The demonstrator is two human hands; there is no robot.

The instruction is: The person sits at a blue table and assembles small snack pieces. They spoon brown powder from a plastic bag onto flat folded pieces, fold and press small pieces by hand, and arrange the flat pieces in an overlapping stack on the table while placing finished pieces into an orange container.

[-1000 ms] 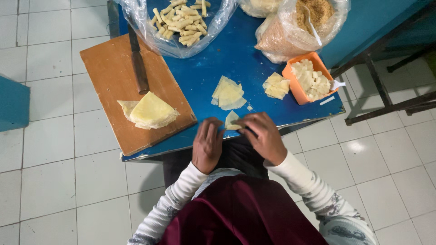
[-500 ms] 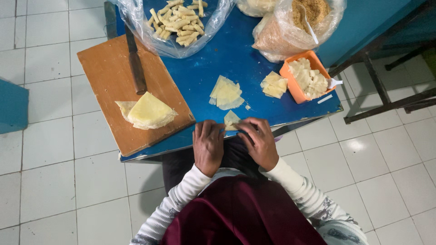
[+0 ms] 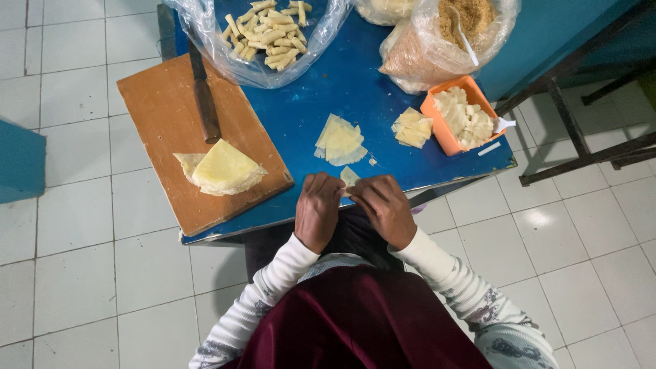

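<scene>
My left hand (image 3: 318, 208) and my right hand (image 3: 384, 205) meet at the near edge of the blue table (image 3: 383, 75), fingers pinched together on a small pale wrapper sheet (image 3: 349, 178). Just beyond it lies a fanned pile of triangular wrapper sheets (image 3: 340, 141). A second small pile of sheets (image 3: 411, 128) rests beside an orange tub (image 3: 437, 126) filled with pale cut pieces.
A wooden cutting board (image 3: 164, 116) at the left carries a knife (image 3: 203, 96) and a folded stack of yellow wrappers (image 3: 222, 168). A clear bag of finished rolls (image 3: 268, 31) and a bag of crumbs (image 3: 444, 41) with a spoon sit at the back. White tiled floor surrounds the table.
My hands have drawn closer together on the small sheet and shifted slightly toward me. The other items lie as before.
</scene>
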